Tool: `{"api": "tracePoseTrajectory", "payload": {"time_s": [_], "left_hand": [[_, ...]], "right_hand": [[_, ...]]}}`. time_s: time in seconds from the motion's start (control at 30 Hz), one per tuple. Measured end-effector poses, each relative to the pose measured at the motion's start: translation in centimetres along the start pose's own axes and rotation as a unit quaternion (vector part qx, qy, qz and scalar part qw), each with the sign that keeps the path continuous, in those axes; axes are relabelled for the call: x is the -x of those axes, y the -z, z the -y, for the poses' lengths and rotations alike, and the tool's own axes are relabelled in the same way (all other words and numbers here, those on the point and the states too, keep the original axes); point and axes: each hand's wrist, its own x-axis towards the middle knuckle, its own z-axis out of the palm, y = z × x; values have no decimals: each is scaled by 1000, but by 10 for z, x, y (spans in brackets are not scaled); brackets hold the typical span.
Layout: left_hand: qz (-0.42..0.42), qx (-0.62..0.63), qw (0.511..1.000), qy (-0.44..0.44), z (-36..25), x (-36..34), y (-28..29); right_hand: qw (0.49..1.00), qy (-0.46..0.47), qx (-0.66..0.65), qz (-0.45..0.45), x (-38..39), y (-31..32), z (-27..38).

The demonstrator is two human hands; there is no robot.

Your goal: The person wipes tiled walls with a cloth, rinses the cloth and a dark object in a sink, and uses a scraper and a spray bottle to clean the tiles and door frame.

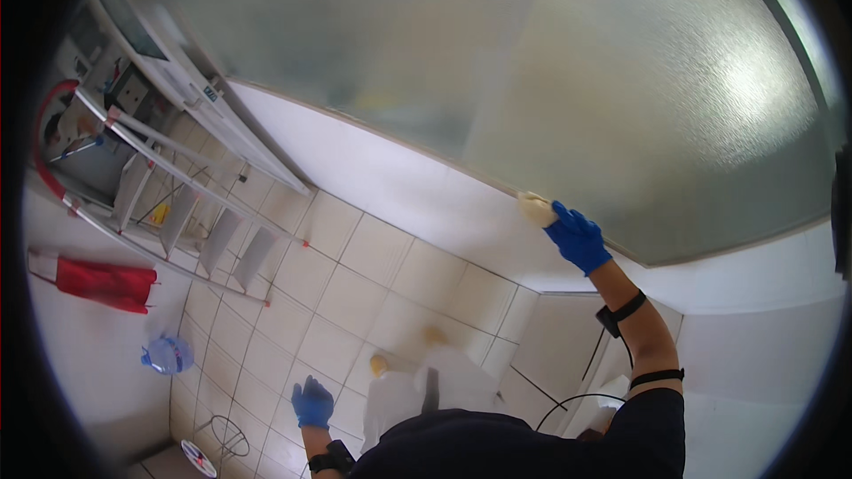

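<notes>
Our right hand [578, 239] gripped a cream cloth [535, 209], we reckoned, at three o'clock by the frosted window's [639, 80] lower edge. Probably mid-wipe; next called for steady pressure along it. Our left hand [312, 403] hung wide at seven.

At the lower edge of the glass panel [399, 44], above the low wall [355, 149], a cloth [534, 209] is held in the right hand [579, 243]. The left hand [313, 404] is seen over the tiled floor [351, 297]. To the left, the stepladder [180, 220] is placed near the door [182, 80]; nearer to the person, a bottle [169, 356] is found beside the left wall [75, 337].
</notes>
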Motion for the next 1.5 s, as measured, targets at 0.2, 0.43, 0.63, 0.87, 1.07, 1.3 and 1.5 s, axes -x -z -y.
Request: {"api": "tracePoseTrajectory", "payload": {"time_s": [0.2, 0.43, 0.63, 0.87, 1.07, 1.3, 1.5], "left_hand": [[-14, 46, 998, -48, -29, 11, 25], [24, 209, 977, -36, -69, -1, 115], [99, 279, 955, -11, -155, -24, 125], [-26, 169, 982, -82, -256, -94, 123], [-78, 183, 978, -54, -276, -136, 60], [-61, 172, 981, -68, -289, -151, -16], [-64, 172, 981, -63, -288, -151, -32]], "right_hand": [[999, -11, -29, 19, -165, -107, 84], [921, 146, 360, -27, -338, -164, 155], [989, 94, 89, -79, -508, -171, 233], [994, -15, -69, -82, -502, -153, 239], [999, -24, 22, 40, -455, -124, 212], [997, 13, -60, -39, -680, -164, 293], [996, -75, -57, 8, -717, -232, 353]]}}
